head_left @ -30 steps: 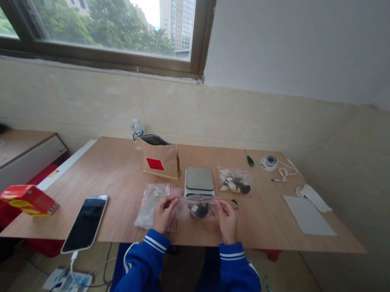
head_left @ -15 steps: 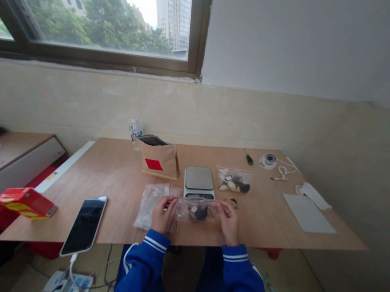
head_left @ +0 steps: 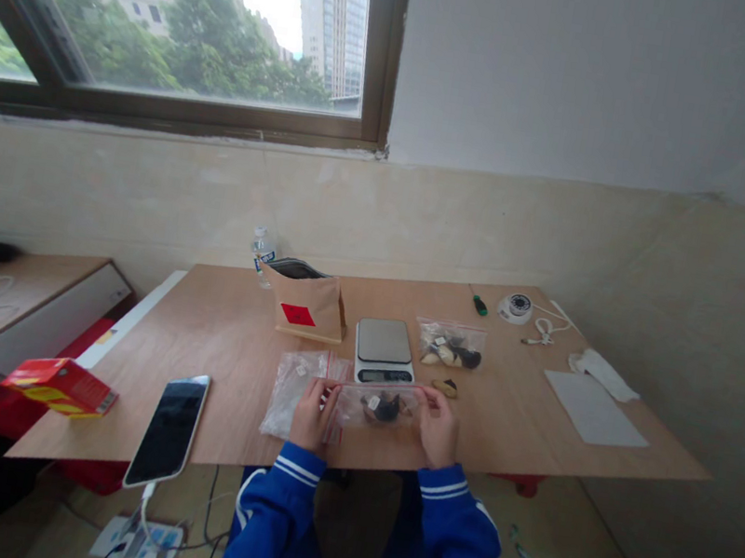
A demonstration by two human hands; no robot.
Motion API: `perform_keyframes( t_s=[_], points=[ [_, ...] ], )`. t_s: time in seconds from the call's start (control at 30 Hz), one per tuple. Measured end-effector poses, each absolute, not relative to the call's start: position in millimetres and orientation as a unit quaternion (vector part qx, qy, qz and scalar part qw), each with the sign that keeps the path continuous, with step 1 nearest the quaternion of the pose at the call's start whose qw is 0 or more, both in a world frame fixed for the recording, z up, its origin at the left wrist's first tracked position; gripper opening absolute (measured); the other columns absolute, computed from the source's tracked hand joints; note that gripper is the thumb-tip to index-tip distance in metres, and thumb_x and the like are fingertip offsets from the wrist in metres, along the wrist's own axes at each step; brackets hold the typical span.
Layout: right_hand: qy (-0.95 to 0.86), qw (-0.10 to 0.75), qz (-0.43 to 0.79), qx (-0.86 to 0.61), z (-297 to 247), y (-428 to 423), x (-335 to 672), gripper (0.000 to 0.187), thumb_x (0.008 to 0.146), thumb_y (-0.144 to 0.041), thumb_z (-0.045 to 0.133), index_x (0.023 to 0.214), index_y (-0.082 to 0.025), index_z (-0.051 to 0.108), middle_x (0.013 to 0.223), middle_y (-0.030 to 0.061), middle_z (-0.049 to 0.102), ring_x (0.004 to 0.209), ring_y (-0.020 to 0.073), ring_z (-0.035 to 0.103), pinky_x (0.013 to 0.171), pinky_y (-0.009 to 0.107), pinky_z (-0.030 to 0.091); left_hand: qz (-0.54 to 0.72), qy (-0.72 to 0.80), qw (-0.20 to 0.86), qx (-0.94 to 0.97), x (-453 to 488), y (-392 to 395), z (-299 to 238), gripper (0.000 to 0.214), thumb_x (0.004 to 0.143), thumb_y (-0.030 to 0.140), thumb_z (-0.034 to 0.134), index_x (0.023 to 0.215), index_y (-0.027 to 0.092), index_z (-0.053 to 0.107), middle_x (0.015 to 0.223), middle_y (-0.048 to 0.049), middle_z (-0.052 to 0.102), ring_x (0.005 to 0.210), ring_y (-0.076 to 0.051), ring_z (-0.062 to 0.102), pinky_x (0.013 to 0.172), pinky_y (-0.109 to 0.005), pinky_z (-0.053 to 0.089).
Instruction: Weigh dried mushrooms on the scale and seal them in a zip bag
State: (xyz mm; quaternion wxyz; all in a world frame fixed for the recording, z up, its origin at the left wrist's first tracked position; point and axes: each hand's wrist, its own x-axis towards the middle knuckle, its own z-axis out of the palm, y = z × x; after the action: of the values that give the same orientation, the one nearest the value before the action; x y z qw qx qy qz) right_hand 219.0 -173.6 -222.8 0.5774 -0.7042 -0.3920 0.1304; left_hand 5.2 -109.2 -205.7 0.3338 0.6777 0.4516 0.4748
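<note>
A clear zip bag point(head_left: 353, 404) with dark and brownish pieces inside is stretched between my two hands near the table's front edge. My left hand point(head_left: 314, 416) pinches its upper left corner, and my right hand point(head_left: 437, 428) pinches the upper right one. Just beyond the bag stands a white kitchen scale point(head_left: 384, 343) with a bare metal plate. Empty-looking clear plastic bags point(head_left: 286, 402) lie beside and partly behind my left hand. Past my right hand rests a small brownish piece point(head_left: 445, 388). Farther back is another zip bag point(head_left: 451, 343) holding pale and dark pieces.
A brown paper pouch point(head_left: 306, 304) and a water bottle point(head_left: 262, 254) stand at the back. To the left are a phone point(head_left: 168, 431) on a cable and a red box point(head_left: 62, 386). A white camera point(head_left: 516, 307) and a grey sheet point(head_left: 596, 410) lie right.
The held bag's top edge has dropped slightly toward me, showing more of the scale's display. Both hands keep their pinch. The whole view has shifted a little.
</note>
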Motion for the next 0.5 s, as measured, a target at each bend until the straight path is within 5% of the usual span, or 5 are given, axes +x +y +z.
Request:
perform_keyframes(
  t_s=[0.2,0.5],
  points=[
    [-0.395,0.619,0.18,-0.655,-230.5,-169.2,218.9,0.034,0.078,-0.052,0.055,0.084,-0.019,0.06,0.084,0.0082,0.069,0.08,0.0213,0.065,0.075,0.034,0.051,0.477,0.455,0.337,0.673,7.1,-108.3,-208.0,0.021,0.081,0.037,0.053,0.08,0.018,0.06,0.078,-0.0034,0.057,0.07,-0.015,0.056,0.065,-0.028,0.045],
    [-0.367,0.661,0.349,-0.553,-227.3,-165.9,214.9,0.047,0.073,-0.049,0.064,0.109,-0.019,0.056,0.096,0.0095,0.07,0.092,0.0238,0.066,0.085,0.041,0.052,0.527,0.401,0.549,0.511,20.7,-111.4,-217.6,0.027,0.071,0.04,0.066,0.083,0.017,0.06,0.076,-0.0014,0.062,0.073,-0.014,0.059,0.068,-0.025,0.046]
  ],
)
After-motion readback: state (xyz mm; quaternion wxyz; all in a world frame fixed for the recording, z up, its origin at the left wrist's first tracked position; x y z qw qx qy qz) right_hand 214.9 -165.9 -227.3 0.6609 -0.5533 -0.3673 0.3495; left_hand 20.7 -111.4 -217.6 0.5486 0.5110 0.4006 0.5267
